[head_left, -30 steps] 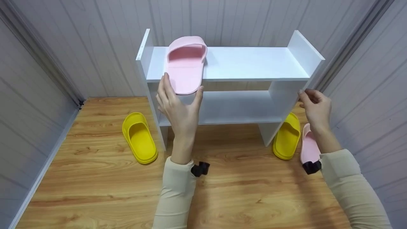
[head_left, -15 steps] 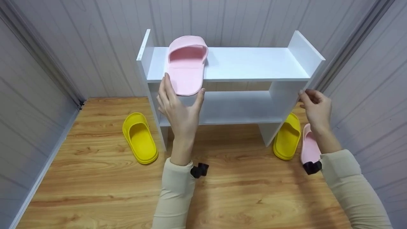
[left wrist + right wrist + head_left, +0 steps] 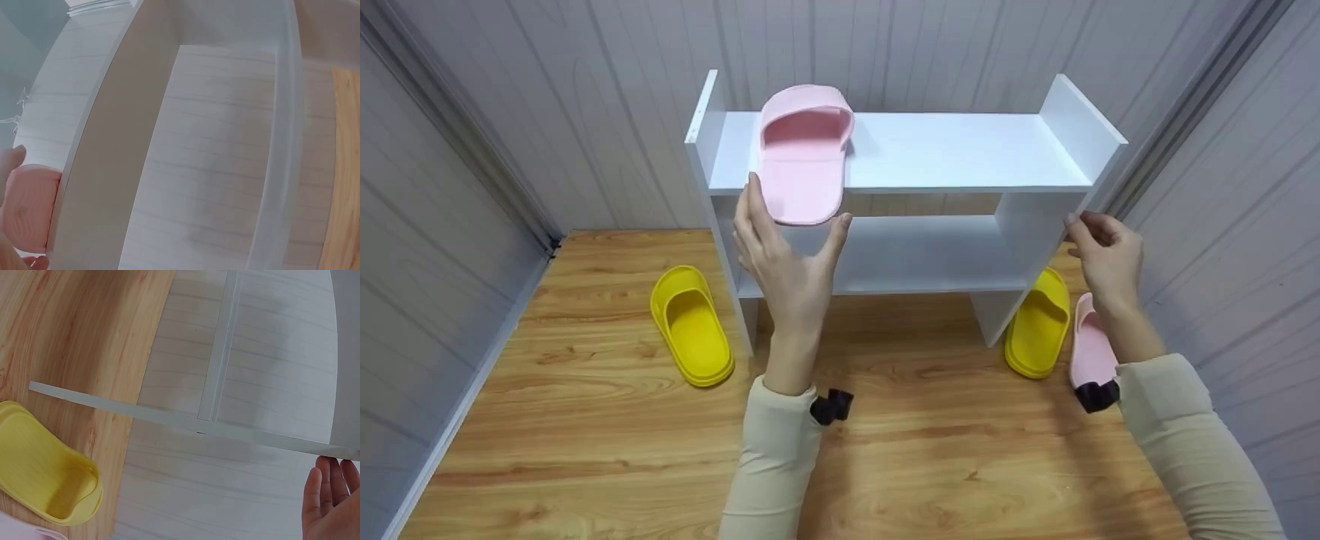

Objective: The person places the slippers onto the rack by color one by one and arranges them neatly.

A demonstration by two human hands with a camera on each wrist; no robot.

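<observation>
A pink slipper (image 3: 804, 187) lies on the left part of the white shelf's top board (image 3: 952, 150), its heel overhanging the front edge. My left hand (image 3: 789, 281) is at that heel, fingertips along its left side and thumb spread apart from its right side. In the left wrist view the slipper's heel end (image 3: 32, 208) shows between thumb and fingers. My right hand (image 3: 1106, 259) is beside the shelf's right side panel (image 3: 1039, 225). The right wrist view has its fingertips (image 3: 325, 464) against the panel's edge, with the thumb held apart.
On the wooden floor (image 3: 607, 450), one yellow slipper (image 3: 694, 330) lies left of the shelf. Another yellow slipper (image 3: 1037, 330) and a pink slipper (image 3: 1089, 349), partly behind my right arm, lie to the right. Panelled walls (image 3: 945, 52) enclose the back and sides.
My left thumb has moved right, away from the pink slipper's heel, widening the hand. The slipper looks nearly unmoved, and my right hand stays where it was.
</observation>
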